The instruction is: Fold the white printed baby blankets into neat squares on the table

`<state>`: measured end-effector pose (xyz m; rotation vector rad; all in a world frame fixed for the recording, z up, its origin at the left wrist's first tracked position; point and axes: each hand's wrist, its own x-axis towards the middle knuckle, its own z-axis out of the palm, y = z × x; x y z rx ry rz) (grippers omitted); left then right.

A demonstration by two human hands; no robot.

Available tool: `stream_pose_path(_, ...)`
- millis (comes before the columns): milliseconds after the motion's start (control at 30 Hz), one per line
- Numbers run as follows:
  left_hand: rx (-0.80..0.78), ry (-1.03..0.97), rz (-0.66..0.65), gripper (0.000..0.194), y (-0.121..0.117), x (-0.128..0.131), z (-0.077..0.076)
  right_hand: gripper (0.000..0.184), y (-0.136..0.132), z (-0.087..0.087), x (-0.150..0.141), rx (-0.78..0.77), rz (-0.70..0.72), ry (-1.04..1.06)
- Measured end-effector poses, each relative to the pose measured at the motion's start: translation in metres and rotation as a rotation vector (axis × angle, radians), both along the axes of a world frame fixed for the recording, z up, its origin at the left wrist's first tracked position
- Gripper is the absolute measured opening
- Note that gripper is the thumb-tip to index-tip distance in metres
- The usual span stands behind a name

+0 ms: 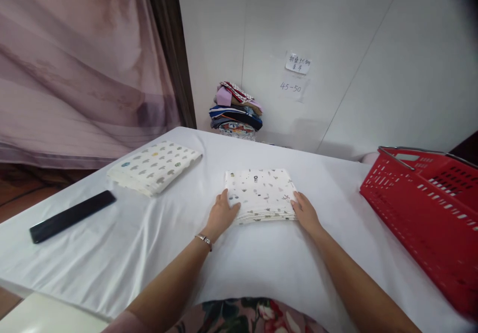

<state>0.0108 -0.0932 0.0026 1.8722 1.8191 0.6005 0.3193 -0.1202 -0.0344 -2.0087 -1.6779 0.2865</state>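
A folded white cloth (261,191) with a small scattered print lies flat in front of me, its stacked layers showing along the near edge. My left hand (223,212) grips its near left corner, thumb on top and the other fingers along the side. At the opposite side my right hand (305,210) holds the near right corner in the same way, its fingertips partly hidden. Farther left rests a second folded cloth (159,166), cream with grey mushroom-like shapes and a few coloured ones; neither hand touches it.
A white tablecloth (149,253) covers the table. On the left lies a long black object (72,216). A red plastic basket (421,213) with metal handles stands at the right. Behind the table, a stack of folded fabrics (236,109) sits by the wall; a pink curtain (82,64) hangs left.
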Motion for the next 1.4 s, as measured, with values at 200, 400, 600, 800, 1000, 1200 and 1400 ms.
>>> stream_pose_path(200,-0.036,-0.180,0.080,0.067,0.018,-0.024,0.004,0.054,-0.032,0.003,-0.030,-0.037,-0.011,0.083)
stream_pose_path(400,0.027,-0.087,0.085,0.051,0.022,-0.051,-0.005,0.058,-0.086,0.007,-0.049,-0.143,0.106,0.144)
stream_pose_path(600,0.037,-0.011,0.085,0.053,0.012,-0.046,-0.004,0.059,-0.061,0.046,-0.053,0.004,0.173,-0.031)
stream_pose_path(800,0.020,0.036,0.054,0.060,0.011,-0.048,0.001,0.056,-0.023,0.054,-0.100,-0.052,0.456,-0.234)
stream_pose_path(1000,-0.025,0.015,0.064,0.056,0.008,-0.048,0.005,0.055,-0.015,0.038,-0.106,-0.224,0.521,-0.337)
stream_pose_path(1200,-0.029,0.007,0.050,0.056,0.007,-0.048,0.010,0.056,-0.020,0.042,-0.106,-0.244,0.492,-0.328)
stream_pose_path(1400,-0.021,0.007,0.056,0.054,0.009,-0.048,0.007,0.056,-0.029,0.041,-0.121,-0.185,0.598,-0.292)
